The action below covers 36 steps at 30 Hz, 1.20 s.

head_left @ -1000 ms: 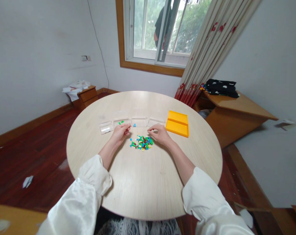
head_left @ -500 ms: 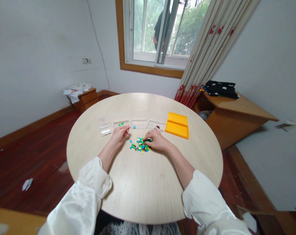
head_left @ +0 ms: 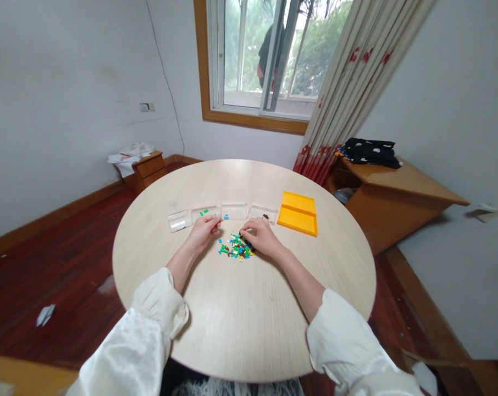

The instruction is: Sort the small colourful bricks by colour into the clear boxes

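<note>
Two hands: our left hand [head_left: 203, 231] and our right hand [head_left: 260, 235], both bare, white sleeves [head_left: 158, 300] bunched at the forearms; they rest on the round table [head_left: 241, 324], near each other but not touching.
Heap: small bricks [head_left: 234, 250] (green, blue, yellow, dark red) lying loose on the table between our two hands, closer to the right one.
Left hand: fingertips drawn together and pointing toward the row of boxes, just short of the second clear box [head_left: 205, 211]; it is too small for us to tell whether a piece sits between them.
Right hand: palm down, fingers curled onto the far right edge of the heap; we cannot tell whether they grip a brick or only touch the pile.
Clear boxes: four in a row just beyond our hands; the leftmost box [head_left: 178, 220] sits slightly askew; the second holds green pieces; the third box [head_left: 233, 209] holds a blue piece; the fourth box [head_left: 262, 211] has something dark at its right end.
Yellow tray [head_left: 297, 213]: just right of the row; two compartments.
Room: a window [head_left: 249, 60] beyond the table, a person [head_left: 267, 52] outside it; a curtain [head_left: 356, 82] to its right; a wooden desk [head_left: 397, 181] bearing a black spotted cloth [head_left: 370, 151]; a low cabinet [head_left: 148, 165] with papers on top by the left wall; a paper scrap [head_left: 45, 315] on the red floor.
</note>
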Available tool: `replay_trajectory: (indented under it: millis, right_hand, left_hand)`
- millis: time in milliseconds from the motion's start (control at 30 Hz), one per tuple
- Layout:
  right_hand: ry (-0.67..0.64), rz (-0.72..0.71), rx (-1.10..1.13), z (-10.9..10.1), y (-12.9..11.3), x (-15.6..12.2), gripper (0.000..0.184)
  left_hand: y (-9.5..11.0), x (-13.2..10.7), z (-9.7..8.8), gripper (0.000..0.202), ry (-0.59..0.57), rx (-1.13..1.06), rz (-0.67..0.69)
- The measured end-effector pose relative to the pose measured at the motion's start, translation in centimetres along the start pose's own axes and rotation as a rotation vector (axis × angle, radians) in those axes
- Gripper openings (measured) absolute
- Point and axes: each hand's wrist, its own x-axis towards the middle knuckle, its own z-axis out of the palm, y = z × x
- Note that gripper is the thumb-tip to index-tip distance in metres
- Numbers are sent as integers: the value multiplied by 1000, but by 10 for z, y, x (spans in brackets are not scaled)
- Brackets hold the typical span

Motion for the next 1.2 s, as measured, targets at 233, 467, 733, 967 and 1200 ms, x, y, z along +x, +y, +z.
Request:
replay_trajectory:
  millis: [233,467,733,967,1200]
  right_hand:
    - [145,71,160,12,-10,3,14]
    - [194,52,199,21,-15,1,14]
    - [252,22,184,21,-16,0,10]
    - [191,2,140,18,-17,-1,12]
    - [196,-39,86,16,-17,-1,7]
  left_hand:
    - [-3,-8,9,33,-197,136,-44]
    - [-1,-11,11,25,-267,131,-38]
    - [-5,-6,7,32,-242,141,-24]
    - [-5,-4,4,37,-230,169,12]
    - [-5,-3,4,36,-151,184,16]
